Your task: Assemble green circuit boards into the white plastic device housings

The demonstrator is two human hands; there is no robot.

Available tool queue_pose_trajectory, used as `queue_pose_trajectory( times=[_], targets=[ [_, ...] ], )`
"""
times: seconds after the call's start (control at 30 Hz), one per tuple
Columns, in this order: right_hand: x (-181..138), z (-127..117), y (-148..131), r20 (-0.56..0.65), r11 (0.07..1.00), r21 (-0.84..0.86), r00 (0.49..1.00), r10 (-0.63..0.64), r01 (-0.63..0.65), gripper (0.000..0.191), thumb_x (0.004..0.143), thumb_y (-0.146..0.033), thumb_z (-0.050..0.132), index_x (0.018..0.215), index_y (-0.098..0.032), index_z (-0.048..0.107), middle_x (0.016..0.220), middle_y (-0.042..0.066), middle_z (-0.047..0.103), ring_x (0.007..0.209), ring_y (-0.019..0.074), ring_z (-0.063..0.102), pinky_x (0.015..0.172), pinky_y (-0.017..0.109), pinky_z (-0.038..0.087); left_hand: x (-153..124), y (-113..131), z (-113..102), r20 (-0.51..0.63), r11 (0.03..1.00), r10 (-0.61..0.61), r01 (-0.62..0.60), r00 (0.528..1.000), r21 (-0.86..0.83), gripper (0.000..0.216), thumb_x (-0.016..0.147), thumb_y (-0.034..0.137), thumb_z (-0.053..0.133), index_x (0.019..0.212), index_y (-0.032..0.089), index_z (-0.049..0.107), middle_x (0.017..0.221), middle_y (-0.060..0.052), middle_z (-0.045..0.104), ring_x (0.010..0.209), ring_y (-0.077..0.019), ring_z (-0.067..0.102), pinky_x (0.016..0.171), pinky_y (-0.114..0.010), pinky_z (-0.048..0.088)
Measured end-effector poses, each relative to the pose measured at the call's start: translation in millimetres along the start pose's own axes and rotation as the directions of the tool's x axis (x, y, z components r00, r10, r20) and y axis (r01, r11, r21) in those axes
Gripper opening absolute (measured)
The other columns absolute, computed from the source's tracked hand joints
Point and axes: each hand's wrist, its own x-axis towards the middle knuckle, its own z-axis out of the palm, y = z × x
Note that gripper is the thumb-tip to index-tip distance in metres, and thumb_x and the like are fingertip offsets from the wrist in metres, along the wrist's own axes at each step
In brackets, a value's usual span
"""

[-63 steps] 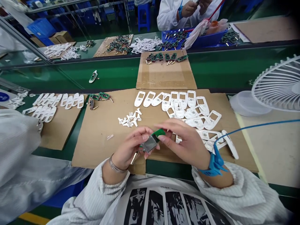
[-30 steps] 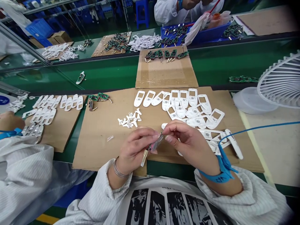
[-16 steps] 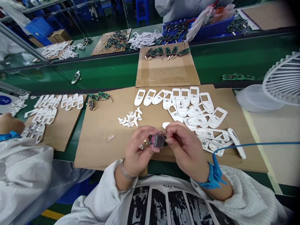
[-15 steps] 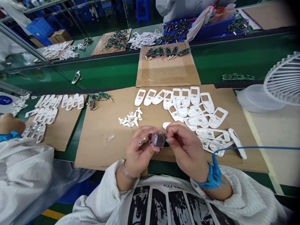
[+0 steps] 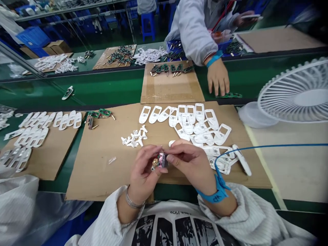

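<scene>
Between my hands, over the front of the cardboard sheet (image 5: 94, 171), is a small circuit board assembly (image 5: 161, 160) with a brass-coloured metal tip and a dark block. My left hand (image 5: 145, 171) is closed round it, its tip poking out between the fingers. My right hand (image 5: 192, 164), with a blue wrist strap (image 5: 215, 194), pinches the assembly's other side; the fingers hide part of it. Beyond lie a cluster of small white plastic pieces (image 5: 134, 137) and many white plastic housings (image 5: 200, 128) with rectangular windows. Farther left rest a few more circuit board assemblies (image 5: 102, 113).
A co-worker's hand (image 5: 218, 77) reaches across the green belt to a green board strip (image 5: 232, 95). White housings also lie on the left cardboard (image 5: 57, 150). At right stand a white fan (image 5: 294, 95) and a round translucent tub (image 5: 253, 114). A blue cord (image 5: 282, 146) runs rightward from the strap.
The assembly has been turned in my hands, so its dark block shows less. A co-worker's arm has reached over the belt to the board strip. The left neighbour's hand has left view.
</scene>
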Motion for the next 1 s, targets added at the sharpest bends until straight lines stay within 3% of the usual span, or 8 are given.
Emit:
queue_pose_trajectory(
  times=[0.07, 0.17, 0.27, 0.37, 0.47, 0.6, 0.8, 1.0],
  targets=[
    [-0.5, 2.7, 0.4, -0.050, 0.999, 0.003, 0.998, -0.032, 0.032, 0.005, 0.076, -0.024, 0.073, 0.074, -0.021, 0.071, 0.076, 0.003, 0.061, 0.071, 0.0146, 0.060, 0.057, 0.026, 0.049, -0.8, 0.7, 2.4, -0.015, 0.999, -0.030, 0.029, 0.999, -0.031, 0.038, 0.081, 0.026, 0.071, 0.118, 0.026, 0.063, 0.103, -0.006, 0.059, 0.097, -0.0183, 0.058, 0.080, -0.029, 0.053],
    [-3.8, 6.2, 0.0, -0.117, 0.978, -0.172, 0.984, -0.138, 0.116, 0.008, 0.080, -0.022, 0.070, 0.072, -0.021, 0.067, 0.073, 0.002, 0.058, 0.068, 0.0143, 0.058, 0.056, 0.027, 0.046, -3.8, 0.9, 8.2, -0.042, 0.989, -0.118, 0.113, 0.992, -0.096, 0.032, 0.079, 0.024, 0.073, 0.110, 0.025, 0.065, 0.102, -0.006, 0.059, 0.097, -0.0181, 0.059, 0.080, -0.028, 0.053],
    [-9.2, 9.6, 0.7, -0.155, 0.899, -0.378, 0.943, -0.296, 0.220, 0.009, 0.082, -0.018, 0.066, 0.074, -0.021, 0.064, 0.076, 0.002, 0.058, 0.070, 0.0148, 0.057, 0.060, 0.028, 0.047, -7.2, 1.9, 17.6, -0.119, 0.962, -0.226, 0.202, 0.967, -0.184, 0.028, 0.079, 0.021, 0.072, 0.106, 0.024, 0.064, 0.103, -0.005, 0.058, 0.096, -0.0167, 0.060, 0.080, -0.026, 0.054],
    [-13.0, 10.6, 2.8, -0.164, 0.840, -0.463, 0.904, -0.394, 0.282, 0.009, 0.083, -0.014, 0.063, 0.078, -0.022, 0.063, 0.078, 0.002, 0.058, 0.077, 0.0161, 0.057, 0.067, 0.030, 0.047, -7.8, 3.6, 26.3, -0.166, 0.933, -0.285, 0.234, 0.944, -0.274, 0.026, 0.080, 0.023, 0.072, 0.105, 0.023, 0.063, 0.103, -0.005, 0.059, 0.092, -0.0148, 0.061, 0.080, -0.024, 0.054],
    [-10.8, 7.1, 4.8, -0.157, 0.877, -0.416, 0.930, -0.331, 0.242, 0.008, 0.085, -0.018, 0.063, 0.079, -0.023, 0.064, 0.080, 0.002, 0.058, 0.077, 0.0164, 0.057, 0.068, 0.031, 0.047, -6.1, 3.4, 27.9, -0.154, 0.927, -0.276, 0.220, 0.949, -0.304, 0.027, 0.081, 0.025, 0.071, 0.106, 0.023, 0.063, 0.103, -0.004, 0.057, 0.089, -0.0137, 0.061, 0.076, -0.023, 0.054],
    [-1.5, -2.9, 4.5, -0.045, 0.955, -0.270, 0.989, -0.141, 0.124, 0.009, 0.085, -0.029, 0.066, 0.079, -0.022, 0.067, 0.080, 0.003, 0.059, 0.074, 0.0161, 0.057, 0.061, 0.029, 0.047, -4.5, 1.9, 19.8, -0.116, 0.963, -0.218, 0.194, 0.969, -0.185, 0.027, 0.082, 0.023, 0.069, 0.108, 0.024, 0.062, 0.104, -0.005, 0.055, 0.094, -0.0156, 0.058, 0.076, -0.025, 0.053],
    [6.8, -13.6, -5.9, 0.051, 0.968, -0.241, 0.996, -0.067, 0.077, 0.022, 0.080, -0.038, 0.071, 0.097, -0.024, 0.073, 0.094, 0.006, 0.061, 0.073, 0.0153, 0.055, 0.061, 0.030, 0.048, 0.5, 5.5, 8.5, -0.077, 0.998, -0.063, 0.062, 0.995, -0.019, 0.033, 0.082, 0.020, 0.069, 0.114, 0.025, 0.062, 0.105, -0.006, 0.055, 0.095, -0.0169, 0.058, 0.074, -0.026, 0.053],
    [9.3, -10.1, -9.0, 0.117, 0.993, -0.116, 0.993, 0.006, 0.008, 0.024, 0.076, -0.044, 0.074, 0.087, -0.023, 0.077, 0.088, 0.008, 0.065, 0.080, 0.0187, 0.062, 0.062, 0.031, 0.052, 2.1, 5.2, 5.4, -0.035, 0.998, 0.002, 0.000, 0.999, 0.063, 0.038, 0.082, 0.017, 0.068, 0.117, 0.027, 0.061, 0.103, -0.005, 0.059, 0.095, -0.0177, 0.059, 0.078, -0.029, 0.054]
  ],
)
